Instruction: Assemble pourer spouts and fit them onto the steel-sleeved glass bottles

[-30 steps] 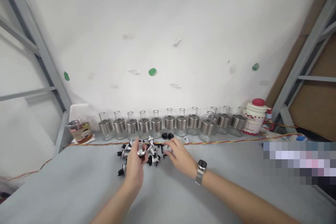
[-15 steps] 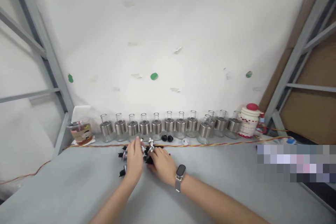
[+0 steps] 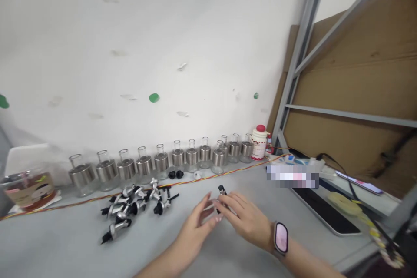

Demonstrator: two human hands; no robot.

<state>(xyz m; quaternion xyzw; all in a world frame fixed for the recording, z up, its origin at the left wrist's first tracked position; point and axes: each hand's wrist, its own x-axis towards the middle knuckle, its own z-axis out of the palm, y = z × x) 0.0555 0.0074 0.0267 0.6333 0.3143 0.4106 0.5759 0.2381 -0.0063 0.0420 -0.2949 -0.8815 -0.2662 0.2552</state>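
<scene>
My right hand [image 3: 246, 219], wearing a watch, has its fingers closed on a bottle pourer [image 3: 222, 190]; only its dark end shows above the fingers and a little black below. Close beside it, my left hand [image 3: 197, 225] is open with fingers apart, its fingertips near the pourer. To the left lies a pile of silver and black bottle pourers [image 3: 125, 204], with a single pourer [image 3: 114, 230] in front and another pourer [image 3: 162, 205] on the pile's right. Glass bottles with metal collars [image 3: 144, 165] stand in a row along the wall.
Two black caps [image 3: 176, 174] and a white ring [image 3: 197, 175] lie before the bottles. A twisted red-yellow wire [image 3: 211, 177] crosses the table. A drink cup [image 3: 29, 193] stands far left, a cream jar with red lid [image 3: 259, 143] at the right. A dark tablet-like slab [image 3: 325, 210] and tape roll [image 3: 343, 204] lie right.
The view has swung right. Both hands have left the pile of pourers and moved right, clear of it. My right hand now has a pourer in its fingers.
</scene>
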